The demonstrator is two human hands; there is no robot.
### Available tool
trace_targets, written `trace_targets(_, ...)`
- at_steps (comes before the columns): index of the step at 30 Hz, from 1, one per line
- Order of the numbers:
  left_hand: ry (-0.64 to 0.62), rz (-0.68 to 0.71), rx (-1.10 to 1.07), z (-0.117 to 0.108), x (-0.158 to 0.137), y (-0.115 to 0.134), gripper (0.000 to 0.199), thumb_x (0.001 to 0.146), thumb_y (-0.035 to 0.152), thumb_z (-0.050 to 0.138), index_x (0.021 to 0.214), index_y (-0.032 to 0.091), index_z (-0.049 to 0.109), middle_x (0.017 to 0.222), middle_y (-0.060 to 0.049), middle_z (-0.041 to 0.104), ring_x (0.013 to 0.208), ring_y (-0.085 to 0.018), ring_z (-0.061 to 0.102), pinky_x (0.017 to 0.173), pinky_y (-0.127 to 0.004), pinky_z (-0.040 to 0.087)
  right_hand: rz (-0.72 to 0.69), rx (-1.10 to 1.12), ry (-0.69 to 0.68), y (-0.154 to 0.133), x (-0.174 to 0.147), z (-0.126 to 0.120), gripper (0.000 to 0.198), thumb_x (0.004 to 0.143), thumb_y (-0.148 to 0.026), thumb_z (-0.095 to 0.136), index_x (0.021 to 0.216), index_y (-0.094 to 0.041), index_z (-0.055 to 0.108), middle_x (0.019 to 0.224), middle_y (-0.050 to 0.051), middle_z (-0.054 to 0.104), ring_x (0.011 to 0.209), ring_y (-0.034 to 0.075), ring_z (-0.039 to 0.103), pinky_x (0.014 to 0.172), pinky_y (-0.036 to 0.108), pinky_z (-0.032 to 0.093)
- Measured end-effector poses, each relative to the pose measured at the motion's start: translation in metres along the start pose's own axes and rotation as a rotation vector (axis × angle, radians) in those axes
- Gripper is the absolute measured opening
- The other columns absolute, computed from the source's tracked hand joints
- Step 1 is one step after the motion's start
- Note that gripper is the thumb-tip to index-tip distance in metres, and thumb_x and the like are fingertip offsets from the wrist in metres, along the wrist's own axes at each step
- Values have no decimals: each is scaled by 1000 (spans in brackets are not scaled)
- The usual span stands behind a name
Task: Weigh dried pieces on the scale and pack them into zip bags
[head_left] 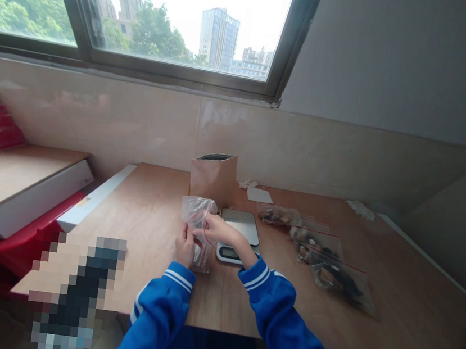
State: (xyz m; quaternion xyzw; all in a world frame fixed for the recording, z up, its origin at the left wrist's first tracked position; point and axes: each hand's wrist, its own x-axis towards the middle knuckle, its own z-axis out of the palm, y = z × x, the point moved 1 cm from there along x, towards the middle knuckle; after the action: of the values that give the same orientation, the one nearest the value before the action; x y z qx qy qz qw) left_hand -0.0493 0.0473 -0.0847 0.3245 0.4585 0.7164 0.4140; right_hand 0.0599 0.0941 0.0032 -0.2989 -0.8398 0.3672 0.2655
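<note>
A clear zip bag (pixel 197 210) with red seal lines is in front of me, just left of the kitchen scale. My left hand (pixel 184 246) is closed on the near side of this bag. Against the bag's right side, my right hand (pixel 220 230) has its fingers bent, gripping the plastic; its fingertips are partly hidden. More clear plastic hangs below the hands. The white digital scale (pixel 241 224) with a metal plate lies under and beside my right forearm. Behind the bag stands an open brown paper bag (pixel 214 179), upright.
Several filled zip bags (pixel 332 280) with dark contents lie in a row on the right of the wooden table (pixel 148 204). A white card (pixel 260 195) and crumpled tissue lie at the back. A blurred dark patch covers the front left.
</note>
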Motion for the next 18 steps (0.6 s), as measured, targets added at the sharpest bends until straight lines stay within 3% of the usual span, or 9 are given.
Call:
trace_targets(3, 6, 18, 2, 1, 0, 1, 42, 77, 51, 64, 102, 17, 61, 73, -3, 64, 45, -10, 53, 38, -21, 41, -18, 110, 37, 3, -2, -1, 21, 76, -23, 66, 97, -18, 67, 100, 5, 71, 89, 21, 66, 79, 31, 51)
trace_targets(7, 67, -16, -23, 0, 0, 2, 49, 78, 54, 61, 110, 17, 57, 68, -1, 61, 48, -12, 57, 38, -20, 40, 64, 171, 152, 6, -1, -18, 12, 76, -26, 63, 83, -16, 66, 84, 5, 72, 78, 19, 67, 71, 30, 52)
trace_targets(10, 87, -40, -28, -1, 2, 0, 51, 79, 52, 61, 115, 17, 55, 64, 2, 58, 48, -12, 59, 38, -19, 41, 10, 182, 329, -4, 11, -49, 14, 77, -30, 64, 84, -17, 65, 85, 5, 71, 81, 18, 67, 75, 31, 52)
trace_targets(14, 125, -70, -31, -2, 5, -3, 43, 81, 46, 59, 111, 16, 55, 67, 1, 59, 45, -12, 58, 36, -21, 41, -114, 17, 812, -19, 49, -108, 16, 80, -33, 62, 89, -19, 64, 88, 5, 71, 83, 18, 66, 80, 31, 51)
trace_targets(16, 156, -75, -43, -2, 6, -3, 37, 83, 43, 57, 106, 15, 55, 69, 0, 59, 43, -12, 57, 35, -22, 40, -149, -99, 897, -18, 72, -129, 13, 83, -29, 58, 89, -20, 65, 88, 5, 71, 82, 18, 64, 80, 31, 49)
trace_targets(18, 172, -75, -61, -3, 7, -1, 34, 83, 41, 55, 104, 15, 54, 73, -1, 59, 42, -12, 56, 34, -23, 40, -154, -196, 855, -12, 92, -140, 12, 84, -23, 55, 87, -19, 66, 88, 4, 70, 82, 18, 63, 81, 31, 48)
